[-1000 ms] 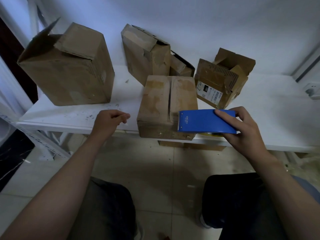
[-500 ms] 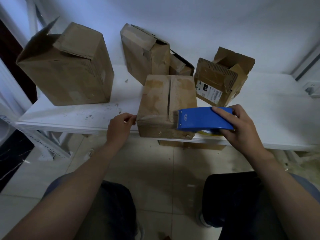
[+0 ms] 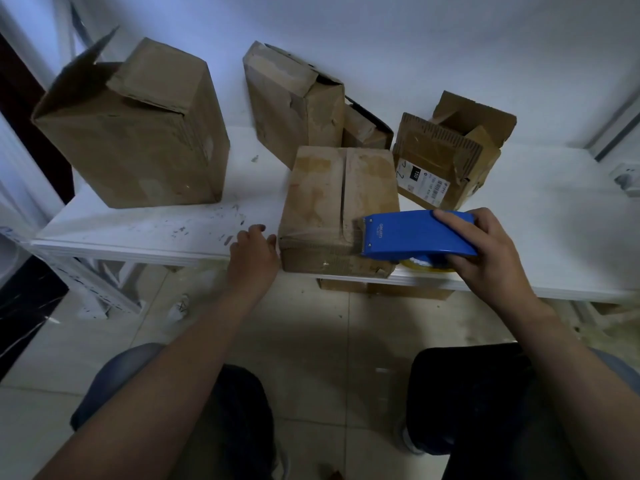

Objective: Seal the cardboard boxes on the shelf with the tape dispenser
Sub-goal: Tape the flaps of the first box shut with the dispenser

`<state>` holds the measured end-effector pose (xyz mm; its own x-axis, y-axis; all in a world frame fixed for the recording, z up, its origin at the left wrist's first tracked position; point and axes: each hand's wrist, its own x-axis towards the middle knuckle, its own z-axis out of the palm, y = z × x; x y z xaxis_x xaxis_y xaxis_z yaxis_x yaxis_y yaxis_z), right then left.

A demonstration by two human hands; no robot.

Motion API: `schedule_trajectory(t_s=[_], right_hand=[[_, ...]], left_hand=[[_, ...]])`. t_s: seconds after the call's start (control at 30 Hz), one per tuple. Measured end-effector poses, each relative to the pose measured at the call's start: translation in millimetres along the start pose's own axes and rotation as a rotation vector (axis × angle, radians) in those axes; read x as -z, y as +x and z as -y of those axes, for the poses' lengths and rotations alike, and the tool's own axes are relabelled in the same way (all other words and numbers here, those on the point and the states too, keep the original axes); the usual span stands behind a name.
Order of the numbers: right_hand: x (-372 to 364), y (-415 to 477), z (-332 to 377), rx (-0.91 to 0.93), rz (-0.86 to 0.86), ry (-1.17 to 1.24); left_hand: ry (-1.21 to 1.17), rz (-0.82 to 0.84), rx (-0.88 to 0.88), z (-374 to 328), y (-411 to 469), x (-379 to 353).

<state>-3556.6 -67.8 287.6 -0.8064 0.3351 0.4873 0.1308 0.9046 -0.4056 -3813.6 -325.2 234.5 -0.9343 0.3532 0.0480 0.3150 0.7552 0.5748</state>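
The front end of the blue plastic tape dispenser (image 3: 415, 235) covers the near right corner of the closed brown cardboard box (image 3: 332, 202). Whether its blade touches the cardboard cannot be made out. The right hand (image 3: 485, 251) grips the dispenser from the rear, fingers over the top and thumb beneath. It hides most of the yellowish tape roll (image 3: 426, 266), of which only a sliver shows under the body. The box stands at the front edge of the white shelf (image 3: 138, 230), its two top flaps meeting along a dark, untaped seam.

The left hand (image 3: 252, 258) shows only its back. Its thumb lies against the box's lower left corner and its fingers curl out of sight, so I cannot tell whether they hold anything. A strip of cardboard (image 3: 381, 289) under the shelf is mostly hidden by the shelf edge. The small box at the back (image 3: 363, 129) is largely concealed behind the tall dented carton (image 3: 291, 105). The large carton on the left (image 3: 138, 133) and the open labelled box on the right (image 3: 440, 161) have raised flaps.

A second ago the left hand was over the shelf, clear of the box; now it is against the box's side. The dispenser has shifted little, and the box has not moved.
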Motion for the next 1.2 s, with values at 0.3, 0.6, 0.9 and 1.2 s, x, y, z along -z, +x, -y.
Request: schedule_trajectory(t_s=[0.3,0.6,0.9,1.2], right_hand=[[1,0,1,-0.016,0.011,0.023],[0,1,-1,-0.028,0.03,0.032],[-1,2,0,-0.046,0.034,0.028],[4,4,-4,0.049,0.05,0.0]], left_hand=[[0.42,0.003,-0.577,-11,-46,9],[0.652,-0.008,-0.638,-27,-41,-4],[0.603,0.109,-0.78,-60,-23,-13],[0.574,0.074,-0.778,-57,-20,-15]])
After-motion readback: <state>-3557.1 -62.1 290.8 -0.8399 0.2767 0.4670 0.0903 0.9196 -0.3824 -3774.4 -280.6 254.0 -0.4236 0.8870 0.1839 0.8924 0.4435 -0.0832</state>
